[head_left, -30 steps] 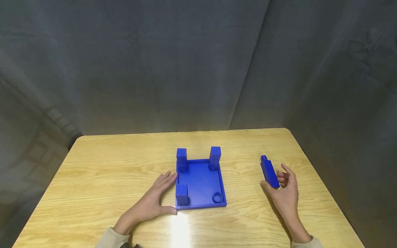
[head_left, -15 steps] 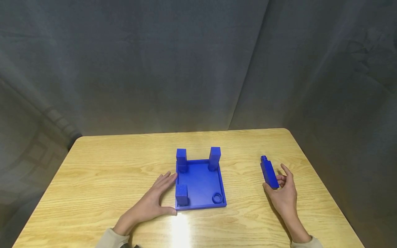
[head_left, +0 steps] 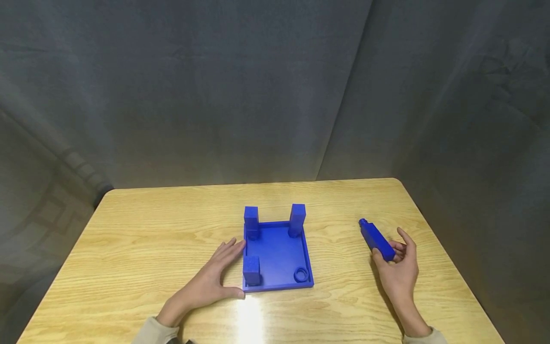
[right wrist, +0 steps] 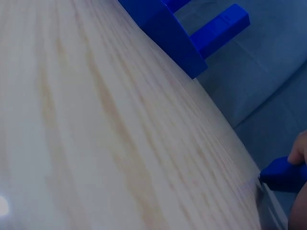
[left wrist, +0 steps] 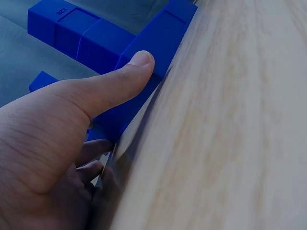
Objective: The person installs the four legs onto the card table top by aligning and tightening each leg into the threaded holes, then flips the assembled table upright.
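A square blue tray-like base (head_left: 279, 255) with a low rim lies on the table. Blue rectangular posts stand at three of its corners: far left (head_left: 251, 220), far right (head_left: 298, 219) and near left (head_left: 251, 270). Its near right corner bears a round ring socket (head_left: 301, 274). My left hand (head_left: 206, 282) rests against the base's left side, fingers straight, thumb at the near left corner. Off to the right, my right hand (head_left: 397, 274) pinches a loose blue post (head_left: 377, 240) by its wide end; the narrow threaded-looking end points away and left. Only its fingertips show in the right wrist view.
The light wooden table (head_left: 150, 229) reaches out on both sides of the base. Grey curtains (head_left: 215, 95) hang behind and beside it. A bright light reflection lies on the wood in front of the base.
My right hand has shifted slightly right and tilted the loose post, so its narrow end now points further left. The left hand and the base stay put.
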Tool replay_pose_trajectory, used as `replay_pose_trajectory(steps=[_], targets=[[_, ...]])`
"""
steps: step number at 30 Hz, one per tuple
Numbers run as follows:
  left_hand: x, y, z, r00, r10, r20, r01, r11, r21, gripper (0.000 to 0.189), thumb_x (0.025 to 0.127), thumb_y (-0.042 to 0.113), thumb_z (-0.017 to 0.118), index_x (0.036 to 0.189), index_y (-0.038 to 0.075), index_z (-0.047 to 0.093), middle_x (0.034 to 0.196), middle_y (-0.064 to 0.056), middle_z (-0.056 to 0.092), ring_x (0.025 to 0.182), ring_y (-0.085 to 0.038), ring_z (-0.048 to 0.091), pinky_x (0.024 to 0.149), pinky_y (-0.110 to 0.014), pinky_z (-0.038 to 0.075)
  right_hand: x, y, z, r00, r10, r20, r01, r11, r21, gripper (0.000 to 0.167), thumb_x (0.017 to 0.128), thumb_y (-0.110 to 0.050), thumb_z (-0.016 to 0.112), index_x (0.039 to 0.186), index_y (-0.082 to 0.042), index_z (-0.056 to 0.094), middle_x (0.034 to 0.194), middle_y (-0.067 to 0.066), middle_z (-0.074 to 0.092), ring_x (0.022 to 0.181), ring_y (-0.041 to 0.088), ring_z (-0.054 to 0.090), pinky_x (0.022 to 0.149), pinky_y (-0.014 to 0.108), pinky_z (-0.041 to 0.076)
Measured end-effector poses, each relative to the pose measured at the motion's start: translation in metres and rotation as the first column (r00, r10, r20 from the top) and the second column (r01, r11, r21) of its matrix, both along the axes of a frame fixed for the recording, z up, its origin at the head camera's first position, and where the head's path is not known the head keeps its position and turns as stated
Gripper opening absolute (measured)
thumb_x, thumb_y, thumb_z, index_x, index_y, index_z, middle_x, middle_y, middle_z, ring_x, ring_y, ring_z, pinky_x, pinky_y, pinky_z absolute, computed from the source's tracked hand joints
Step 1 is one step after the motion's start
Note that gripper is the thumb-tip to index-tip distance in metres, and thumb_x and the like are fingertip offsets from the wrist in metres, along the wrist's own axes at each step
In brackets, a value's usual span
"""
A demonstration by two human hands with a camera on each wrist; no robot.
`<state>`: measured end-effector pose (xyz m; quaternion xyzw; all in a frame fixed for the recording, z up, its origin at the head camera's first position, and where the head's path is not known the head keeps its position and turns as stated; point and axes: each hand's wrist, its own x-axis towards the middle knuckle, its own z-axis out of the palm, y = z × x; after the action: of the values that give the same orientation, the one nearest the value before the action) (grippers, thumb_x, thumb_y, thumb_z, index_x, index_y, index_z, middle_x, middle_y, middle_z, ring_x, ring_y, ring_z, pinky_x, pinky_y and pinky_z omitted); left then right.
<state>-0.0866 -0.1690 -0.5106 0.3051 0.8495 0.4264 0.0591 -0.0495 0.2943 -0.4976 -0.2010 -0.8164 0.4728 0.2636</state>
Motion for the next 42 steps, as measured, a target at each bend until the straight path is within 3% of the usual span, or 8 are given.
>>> replay_pose_trajectory(steps=[5,10,19,23,30,34,37,42], targets=[[0.000,0.000,-0.001,1.000,-0.002,-0.001,0.002,1.000,0.001,0.121,0.077,0.043,0.100,0.174,0.009,0.036,0.178,-0.021,0.035,0.164,-0.055,0.022,0.128,-0.079,0.016,0.000,-0.002,0.001,0.994,-0.015,-0.104,0.009,0.998,-0.057,0.080,0.093,0.012,0.079,0.164,-0.007,0.048,0.112,-0.016,0.058,0.094,0.004,0.056,0.078,0.002,0.047],[0.000,0.000,-0.001,1.000,-0.001,0.005,0.001,1.000,0.001,0.120,0.077,0.045,0.099,0.174,0.009,0.036,0.178,-0.020,0.034,0.164,-0.055,0.021,0.128,-0.078,0.016,-0.001,-0.002,0.000,0.969,-0.034,-0.243,0.004,0.993,-0.121,0.074,0.088,0.019,0.080,0.155,0.000,0.056,0.109,-0.011,0.064,0.096,0.007,0.063,0.083,0.004,0.053],[0.000,0.000,-0.003,1.000,-0.002,0.010,0.002,1.000,0.002,0.120,0.078,0.046,0.098,0.174,0.011,0.035,0.179,-0.020,0.033,0.164,-0.057,0.020,0.127,-0.080,0.017,-0.004,-0.003,0.001,0.867,-0.017,-0.498,-0.156,0.939,-0.305,0.054,0.080,0.034,0.073,0.130,0.019,0.060,0.111,0.006,0.066,0.102,0.017,0.062,0.091,0.013,0.061],[0.000,0.000,-0.003,1.000,-0.004,0.010,0.004,1.000,0.006,0.120,0.078,0.045,0.099,0.174,0.010,0.035,0.179,-0.020,0.033,0.164,-0.056,0.020,0.127,-0.080,0.017,-0.003,-0.004,0.001,0.835,-0.011,-0.551,-0.204,0.922,-0.328,0.049,0.080,0.035,0.072,0.125,0.020,0.062,0.110,0.008,0.067,0.101,0.018,0.064,0.091,0.015,0.062],[-0.001,0.001,-0.002,1.000,-0.007,0.001,0.007,1.000,0.001,0.120,0.078,0.045,0.099,0.174,0.010,0.036,0.178,-0.020,0.034,0.164,-0.055,0.021,0.128,-0.079,0.016,-0.003,-0.006,0.004,0.807,0.003,-0.590,-0.235,0.919,-0.317,0.049,0.081,0.036,0.070,0.127,0.025,0.060,0.110,0.007,0.071,0.101,0.015,0.069,0.091,0.018,0.064],[-0.001,0.000,-0.002,1.000,-0.006,-0.004,0.006,1.000,0.000,0.121,0.078,0.045,0.099,0.174,0.010,0.036,0.178,-0.020,0.034,0.164,-0.055,0.022,0.127,-0.079,0.017,-0.002,-0.010,0.006,0.783,0.028,-0.622,-0.286,0.904,-0.319,0.048,0.081,0.038,0.068,0.128,0.026,0.061,0.111,0.008,0.071,0.102,0.015,0.069,0.094,0.019,0.063],[-0.001,0.000,-0.002,1.000,-0.006,-0.002,0.006,1.000,0.001,0.121,0.078,0.045,0.099,0.174,0.010,0.036,0.178,-0.020,0.034,0.164,-0.055,0.022,0.128,-0.079,0.016,-0.002,-0.012,0.007,0.778,0.054,-0.626,-0.303,0.905,-0.299,0.048,0.082,0.037,0.068,0.128,0.026,0.061,0.112,0.007,0.071,0.104,0.014,0.069,0.096,0.019,0.063],[-0.002,0.001,-0.003,1.000,-0.009,0.001,0.009,1.000,0.001,0.121,0.077,0.044,0.099,0.174,0.009,0.036,0.178,-0.020,0.034,0.165,-0.055,0.021,0.127,-0.079,0.016,-0.001,-0.016,0.009,0.797,0.091,-0.597,-0.299,0.918,-0.260,0.048,0.082,0.036,0.069,0.128,0.022,0.065,0.116,0.006,0.071,0.106,0.013,0.069,0.097,0.018,0.062]])
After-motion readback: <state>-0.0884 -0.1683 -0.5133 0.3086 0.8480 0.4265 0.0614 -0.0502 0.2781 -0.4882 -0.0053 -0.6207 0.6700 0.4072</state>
